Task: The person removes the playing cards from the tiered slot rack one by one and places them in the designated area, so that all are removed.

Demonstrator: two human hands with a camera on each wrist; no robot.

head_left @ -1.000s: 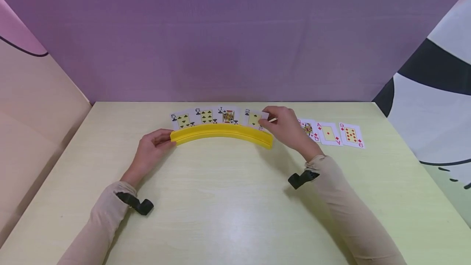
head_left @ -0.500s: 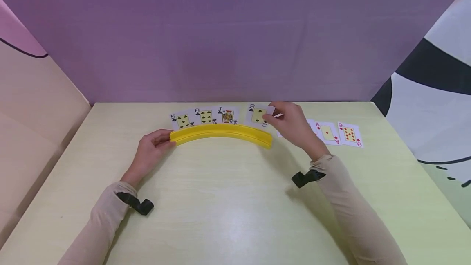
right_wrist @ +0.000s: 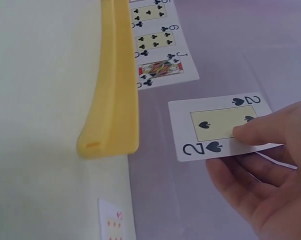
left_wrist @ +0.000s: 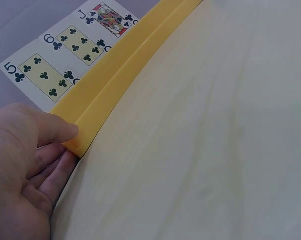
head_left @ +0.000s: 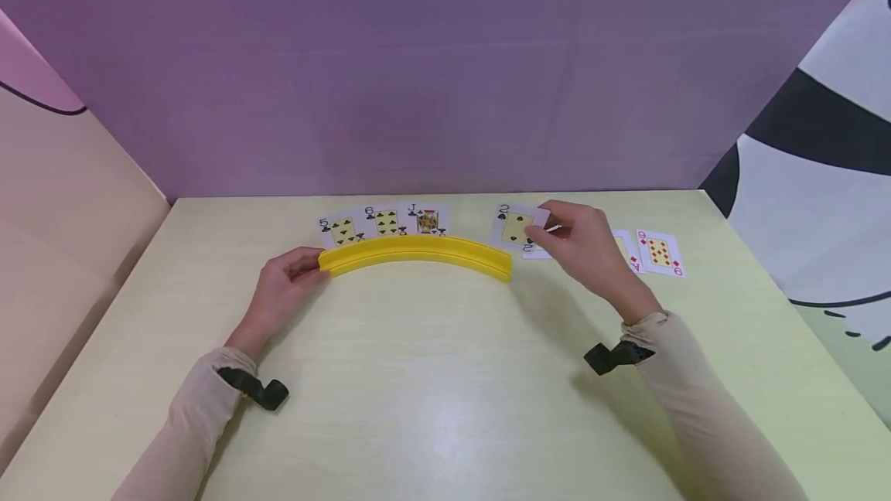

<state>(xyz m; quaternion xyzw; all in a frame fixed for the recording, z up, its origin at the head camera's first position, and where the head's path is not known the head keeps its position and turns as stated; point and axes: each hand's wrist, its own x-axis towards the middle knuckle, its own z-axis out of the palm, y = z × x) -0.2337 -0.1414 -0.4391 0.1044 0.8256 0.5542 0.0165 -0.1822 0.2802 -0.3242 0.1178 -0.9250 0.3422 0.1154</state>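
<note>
My left hand (head_left: 284, 284) pinches the left end of a curved yellow card holder (head_left: 418, 247), thumb on its front face in the left wrist view. Three playing cards stand in its slot: the five of clubs (left_wrist: 44, 75), the six of clubs (left_wrist: 79, 45) and the jack of clubs (left_wrist: 110, 19). Between thumb and fingers, my right hand (head_left: 581, 242) holds the two of spades (right_wrist: 220, 122), face toward me. That card is apart from the holder, off its right end; the thumb covers part of its face.
Right of the holder, a row of red-suited cards lies on the pale table (head_left: 418, 393). The nine of diamonds (head_left: 660, 253) shows whole, while my right hand hides most of the others. A purple backdrop (head_left: 445, 68) rises behind the table's far edge.
My right hand has drawn the two of spades out of the holder and carried it right, past the holder's end. The left hand keeps its grip on the holder.
</note>
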